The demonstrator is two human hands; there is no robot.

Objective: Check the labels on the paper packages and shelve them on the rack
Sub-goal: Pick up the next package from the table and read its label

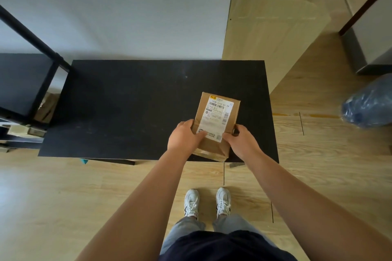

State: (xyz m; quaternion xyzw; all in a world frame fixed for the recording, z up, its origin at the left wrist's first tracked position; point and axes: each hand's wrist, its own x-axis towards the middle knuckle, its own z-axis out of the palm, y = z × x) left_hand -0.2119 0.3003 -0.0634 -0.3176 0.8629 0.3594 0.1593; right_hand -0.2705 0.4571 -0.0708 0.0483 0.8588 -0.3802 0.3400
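Both hands grasp one package (216, 125) at lower centre-right of the frame, over the table (127, 108): left hand (184, 136) and right hand (241, 142) on its near corners. Keep the label (217, 116) facing up and unwrinkled while reading, then carry it level to the rack (27, 82) at left. One package, one label, one rack.

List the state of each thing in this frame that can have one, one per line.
Paper package: sealed, label side up, held at its near end by both hands over the table.
Left hand: closed in a grip on the package's left edge.
Right hand: closed in a grip on its right edge.
Black table: bare apart from the package.
Rack: top shelf bare; lower levels mostly hidden.
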